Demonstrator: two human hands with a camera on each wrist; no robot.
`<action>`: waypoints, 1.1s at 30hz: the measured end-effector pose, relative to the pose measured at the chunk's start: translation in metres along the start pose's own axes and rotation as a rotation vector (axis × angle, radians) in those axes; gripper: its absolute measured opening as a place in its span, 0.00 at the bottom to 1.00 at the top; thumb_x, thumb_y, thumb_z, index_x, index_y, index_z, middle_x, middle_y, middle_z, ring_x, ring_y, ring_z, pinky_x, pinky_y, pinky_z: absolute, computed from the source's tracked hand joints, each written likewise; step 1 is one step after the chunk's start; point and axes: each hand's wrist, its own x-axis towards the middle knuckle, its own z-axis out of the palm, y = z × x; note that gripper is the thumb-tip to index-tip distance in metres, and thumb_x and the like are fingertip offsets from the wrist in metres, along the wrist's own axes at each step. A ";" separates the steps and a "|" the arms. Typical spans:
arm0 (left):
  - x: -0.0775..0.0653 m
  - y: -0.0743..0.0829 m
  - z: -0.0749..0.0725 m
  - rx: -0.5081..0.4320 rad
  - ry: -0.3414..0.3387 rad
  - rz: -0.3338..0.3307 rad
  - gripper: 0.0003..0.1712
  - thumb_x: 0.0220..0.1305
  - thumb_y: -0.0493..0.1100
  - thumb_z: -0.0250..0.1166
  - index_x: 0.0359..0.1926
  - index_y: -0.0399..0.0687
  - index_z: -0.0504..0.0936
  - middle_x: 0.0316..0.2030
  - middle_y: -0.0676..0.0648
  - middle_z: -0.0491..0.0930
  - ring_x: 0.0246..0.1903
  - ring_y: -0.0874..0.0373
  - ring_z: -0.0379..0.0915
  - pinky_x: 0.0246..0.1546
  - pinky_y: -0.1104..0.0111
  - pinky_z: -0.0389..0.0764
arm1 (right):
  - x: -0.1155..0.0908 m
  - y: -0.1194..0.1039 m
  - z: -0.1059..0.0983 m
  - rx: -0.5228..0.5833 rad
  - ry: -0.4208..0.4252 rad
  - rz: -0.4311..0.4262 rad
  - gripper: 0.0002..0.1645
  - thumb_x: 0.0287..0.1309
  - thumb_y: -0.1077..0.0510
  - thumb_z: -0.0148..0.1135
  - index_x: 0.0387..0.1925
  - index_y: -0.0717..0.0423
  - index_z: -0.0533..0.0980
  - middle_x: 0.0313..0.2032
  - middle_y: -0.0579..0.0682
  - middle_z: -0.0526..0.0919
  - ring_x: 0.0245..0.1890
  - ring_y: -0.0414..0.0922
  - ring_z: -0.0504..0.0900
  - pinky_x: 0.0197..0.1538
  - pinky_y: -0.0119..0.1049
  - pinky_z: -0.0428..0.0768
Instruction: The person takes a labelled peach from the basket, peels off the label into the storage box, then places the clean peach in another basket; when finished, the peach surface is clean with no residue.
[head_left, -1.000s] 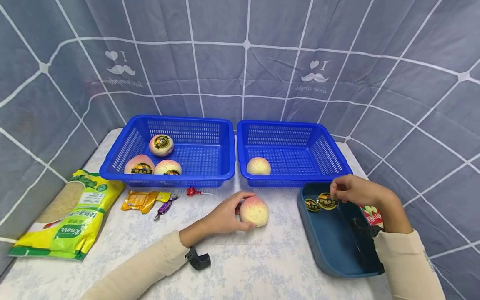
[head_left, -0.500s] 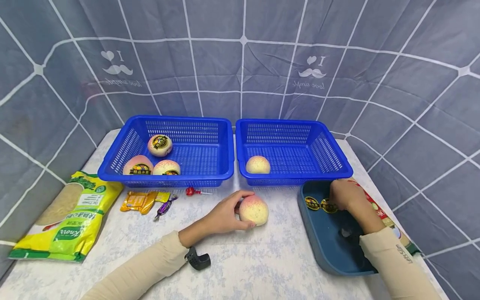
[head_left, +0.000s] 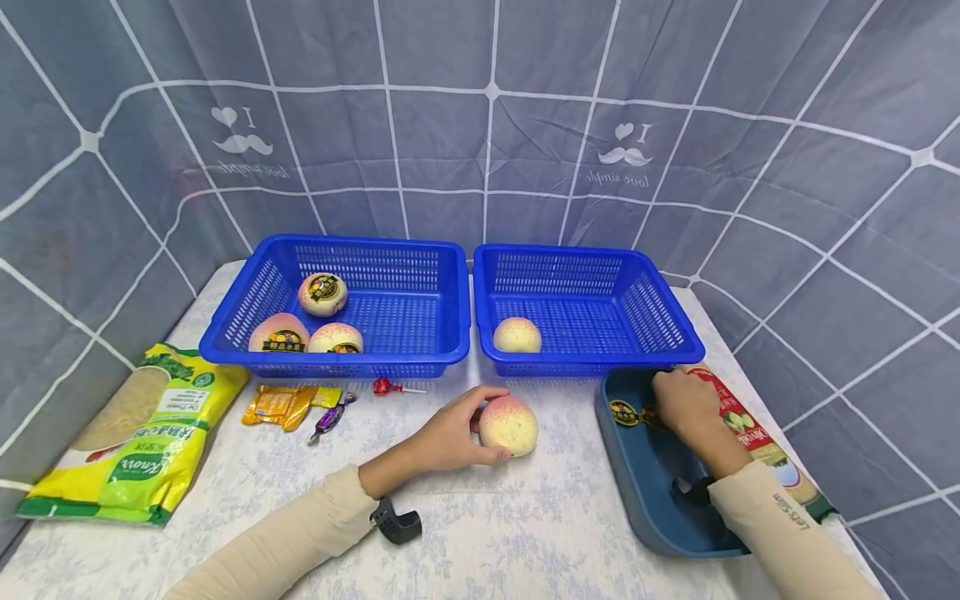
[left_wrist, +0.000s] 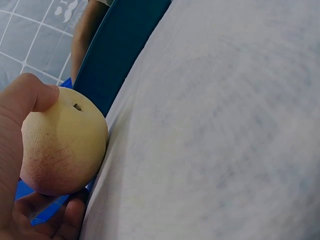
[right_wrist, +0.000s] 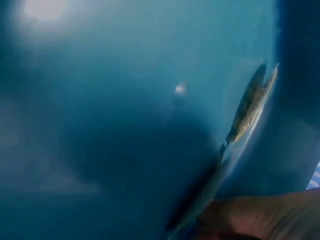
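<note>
My left hand [head_left: 453, 433] grips a pink-and-yellow peach [head_left: 508, 425] on the white cloth, thumb on one side and fingers on the other. The left wrist view shows this peach [left_wrist: 65, 142] with no label, its stem hollow near the thumb. Inside the dark teal bin [head_left: 652, 479], my right hand [head_left: 686, 404] reaches down at the far end. Its fingers pinch one end of a black-and-gold fruit label [head_left: 624, 412], a strip with two round ends. Seen from the right wrist, the label [right_wrist: 247, 120] stands nearly edge-on close to the bin floor; the fingertips are mostly hidden.
Behind stand two blue baskets: the left basket [head_left: 397, 367] has three labelled peaches, the right basket [head_left: 592, 365] one peach [head_left: 517, 335]. Wrapped candies [head_left: 277, 404], a red lollipop [head_left: 382, 386] and a yellow Knorr bag [head_left: 142, 442] lie left. A red package [head_left: 750, 425] lies beyond the bin.
My right hand, with the label, has moved down and slightly left, deeper into the bin, uncovering the red package. The left hand and its peach have stayed put.
</note>
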 end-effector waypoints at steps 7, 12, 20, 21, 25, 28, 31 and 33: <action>-0.002 0.001 0.003 0.002 -0.015 0.001 0.47 0.49 0.44 0.82 0.69 0.45 0.69 0.60 0.43 0.73 0.50 0.53 0.78 0.46 0.70 0.81 | -0.014 0.012 -0.026 0.316 -0.107 -0.196 0.13 0.61 0.54 0.69 0.29 0.61 0.81 0.26 0.50 0.80 0.26 0.47 0.79 0.27 0.44 0.78; -0.001 0.001 0.003 0.015 -0.018 0.018 0.48 0.48 0.44 0.82 0.69 0.46 0.69 0.60 0.46 0.74 0.49 0.55 0.78 0.45 0.70 0.82 | -0.020 0.045 -0.058 0.741 -0.049 -0.359 0.18 0.70 0.60 0.63 0.57 0.64 0.77 0.43 0.53 0.84 0.41 0.40 0.82 0.42 0.31 0.81; 0.003 0.015 -0.008 -0.039 0.029 0.092 0.47 0.45 0.39 0.82 0.67 0.48 0.70 0.58 0.47 0.75 0.44 0.56 0.78 0.43 0.65 0.83 | 0.023 0.096 -0.051 0.743 0.054 -0.179 0.33 0.67 0.57 0.67 0.68 0.65 0.67 0.68 0.67 0.64 0.64 0.69 0.64 0.58 0.56 0.73; 0.005 0.021 -0.012 -0.052 0.037 0.113 0.47 0.45 0.38 0.82 0.67 0.47 0.70 0.58 0.46 0.75 0.44 0.55 0.79 0.43 0.64 0.83 | 0.026 0.100 -0.046 0.746 0.034 -0.166 0.34 0.67 0.57 0.67 0.68 0.66 0.68 0.68 0.68 0.63 0.63 0.70 0.64 0.57 0.57 0.74; 0.021 0.052 -0.037 -0.079 0.084 0.234 0.47 0.46 0.37 0.80 0.68 0.42 0.69 0.60 0.41 0.73 0.45 0.50 0.79 0.43 0.60 0.84 | 0.029 0.111 -0.033 0.789 0.007 -0.141 0.32 0.67 0.56 0.67 0.66 0.68 0.70 0.69 0.67 0.63 0.59 0.63 0.72 0.49 0.32 0.79; 0.042 0.076 -0.060 -0.082 0.131 0.300 0.47 0.47 0.37 0.79 0.68 0.41 0.68 0.61 0.41 0.72 0.45 0.49 0.80 0.43 0.58 0.84 | 0.028 0.115 -0.030 0.827 0.009 -0.137 0.32 0.67 0.56 0.67 0.66 0.66 0.71 0.70 0.67 0.62 0.54 0.47 0.77 0.44 0.24 0.78; 0.068 0.097 -0.082 -0.104 0.157 0.322 0.46 0.48 0.35 0.78 0.69 0.40 0.67 0.60 0.41 0.72 0.44 0.47 0.80 0.43 0.56 0.83 | 0.028 0.115 -0.029 0.835 0.015 -0.142 0.32 0.66 0.55 0.68 0.67 0.63 0.72 0.71 0.67 0.62 0.49 0.33 0.75 0.44 0.24 0.78; 0.086 0.110 -0.095 -0.118 0.159 0.305 0.45 0.50 0.34 0.77 0.69 0.41 0.67 0.59 0.41 0.71 0.45 0.45 0.80 0.44 0.55 0.83 | 0.029 0.115 -0.028 0.840 0.020 -0.144 0.32 0.66 0.54 0.68 0.67 0.63 0.72 0.71 0.67 0.62 0.49 0.30 0.73 0.45 0.23 0.77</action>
